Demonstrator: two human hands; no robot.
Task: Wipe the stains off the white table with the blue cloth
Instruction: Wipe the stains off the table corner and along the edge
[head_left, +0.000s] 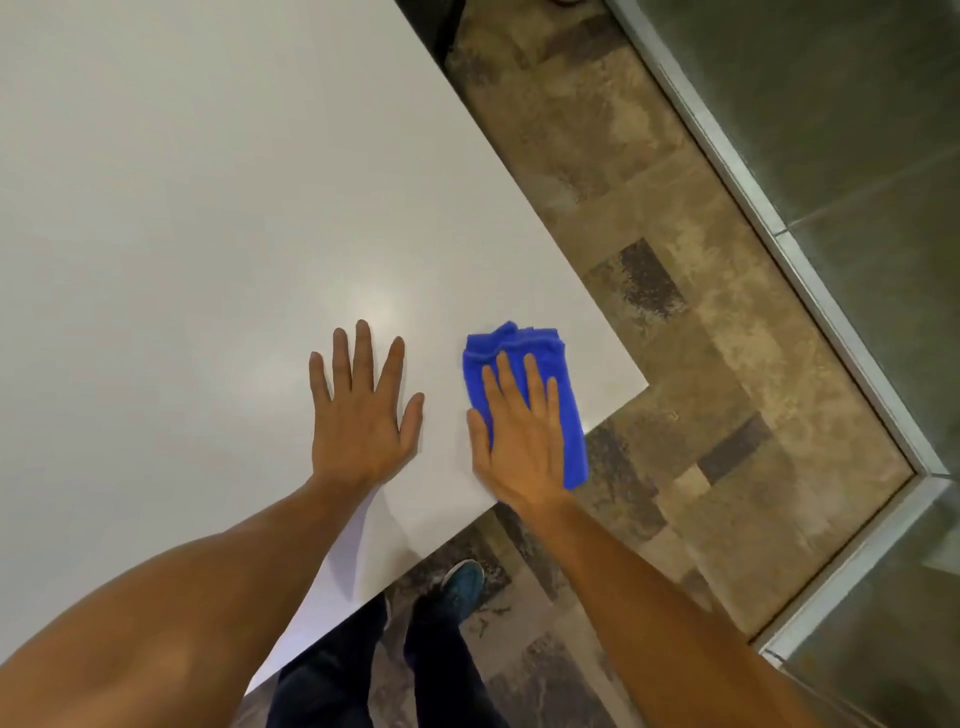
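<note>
Head view — folded blue cloth (524, 384) lies under flat right hand (519, 431).

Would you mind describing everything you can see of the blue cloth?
The blue cloth is a bright, fuzzy fabric that looks like microfibre, folded into a rough oblong with stitched hems showing at its far end. It lies flat on the white table near the table's right corner, its near right end reaching the table's edge. The right hand presses on it with straight, spread fingers, covering its near left part. The left hand lies flat on the table beside it, not touching it.
</note>
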